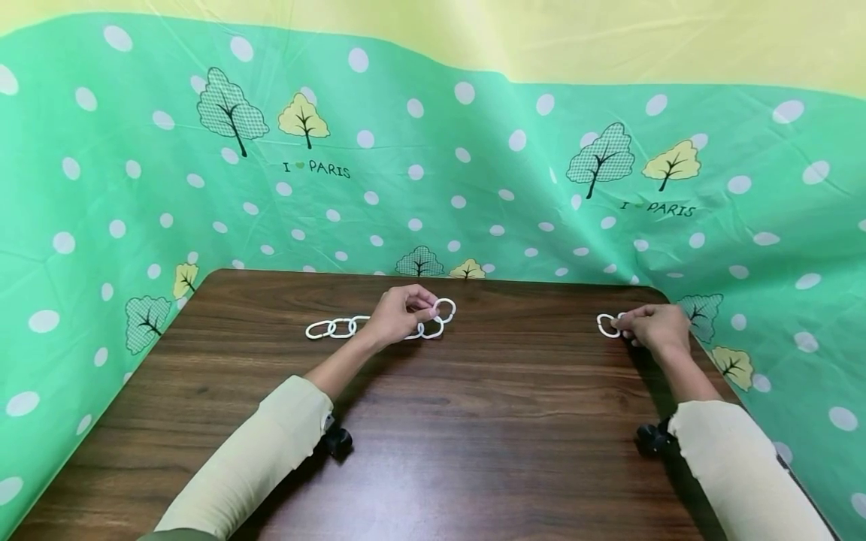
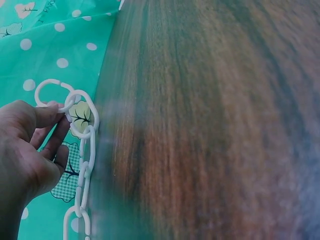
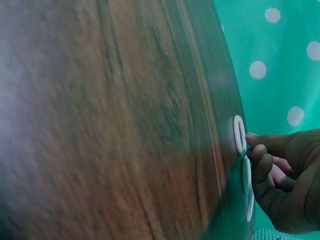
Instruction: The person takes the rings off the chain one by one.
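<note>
Several oval white links form a chain (image 2: pixel 93 150) that lies along the far part of the table, partly behind my left hand (image 1: pixel 395 317). The thumb and fingers of that hand pinch the chain's right end, where an end link (image 1: pixel 444 300) is raised off the wood. In the left wrist view this end link has a small gap in its ring. Over at the far right corner, my right hand (image 1: pixel 658 328) has its thumb and fingertips on a separate white link (image 3: pixel 236 132). Another link (image 3: pixel 248 172) joins it, partly hidden by the fingers in the head view.
The dark wood-grain table (image 1: pixel 487 421) reaches a green dotted curtain (image 1: pixel 433 203) at the back and sides. Small black devices sit at both wrists, the left device (image 1: pixel 338 443) and the right device (image 1: pixel 652 439).
</note>
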